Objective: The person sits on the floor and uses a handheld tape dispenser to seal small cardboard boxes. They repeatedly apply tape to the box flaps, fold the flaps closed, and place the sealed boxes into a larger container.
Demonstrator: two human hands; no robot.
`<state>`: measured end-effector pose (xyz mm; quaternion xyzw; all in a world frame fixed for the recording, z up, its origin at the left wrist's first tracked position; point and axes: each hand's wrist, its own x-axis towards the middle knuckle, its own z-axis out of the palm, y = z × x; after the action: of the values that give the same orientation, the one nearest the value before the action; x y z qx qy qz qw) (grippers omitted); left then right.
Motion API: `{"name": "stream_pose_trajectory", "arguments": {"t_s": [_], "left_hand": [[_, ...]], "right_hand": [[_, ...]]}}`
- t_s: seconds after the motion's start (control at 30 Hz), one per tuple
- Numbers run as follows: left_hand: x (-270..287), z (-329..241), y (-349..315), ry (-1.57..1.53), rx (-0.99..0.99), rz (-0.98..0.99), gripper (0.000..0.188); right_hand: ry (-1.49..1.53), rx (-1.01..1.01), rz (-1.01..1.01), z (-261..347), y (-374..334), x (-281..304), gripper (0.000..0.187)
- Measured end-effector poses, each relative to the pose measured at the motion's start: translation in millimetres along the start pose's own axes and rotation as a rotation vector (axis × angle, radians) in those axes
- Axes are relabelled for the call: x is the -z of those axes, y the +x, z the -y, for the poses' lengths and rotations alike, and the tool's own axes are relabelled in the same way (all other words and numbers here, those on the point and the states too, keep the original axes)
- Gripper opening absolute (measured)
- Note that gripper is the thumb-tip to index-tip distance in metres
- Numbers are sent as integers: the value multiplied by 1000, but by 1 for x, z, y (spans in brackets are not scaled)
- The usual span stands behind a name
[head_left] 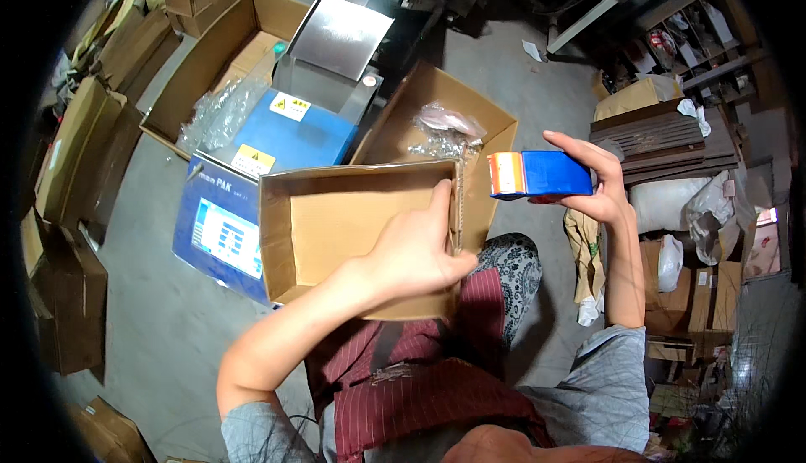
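An open, shallow cardboard box [353, 203] stands in front of my lap with a bare brown inside. My left hand [413, 249] reaches across it and grips its right wall, index finger stretched along the wall and thumb toward the outer side. To the right, my right hand [611, 182] holds up a small blue carton [554, 172] between thumb and fingers. An orange-and-white band wraps the carton's left end. It is apart from the cardboard box.
Behind the box stands a blue machine [311, 127] with a screen and yellow warning labels. A second open carton [495, 123] holds crumpled clear plastic [449, 131]. Farther left is a larger open carton [180, 81]. Stacked cardboard [63, 161] lines the left; shelves with flattened cardboard [651, 136] line the right.
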<state>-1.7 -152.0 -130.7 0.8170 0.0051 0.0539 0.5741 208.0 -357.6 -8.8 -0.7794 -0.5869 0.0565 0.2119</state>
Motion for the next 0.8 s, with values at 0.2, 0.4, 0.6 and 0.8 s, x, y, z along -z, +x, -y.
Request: {"name": "stream_pose_trajectory", "arguments": {"t_s": [0.2, 0.4, 0.6, 0.8], "left_hand": [[45, -72, -44, -61, 26, 4, 84], [44, -89, -76, -540, 38, 103, 83], [42, -70, -100, -684, -44, 86, 88], [58, -108, -89, -857, 168, -234, 58]], "right_hand": [[258, 307, -216, 29, -4, -3, 74], [356, 382, -278, 51, -4, 1, 65], [224, 481, -243, 78, -5, 4, 60], [84, 641, -292, 118, 21, 4, 65]]}}
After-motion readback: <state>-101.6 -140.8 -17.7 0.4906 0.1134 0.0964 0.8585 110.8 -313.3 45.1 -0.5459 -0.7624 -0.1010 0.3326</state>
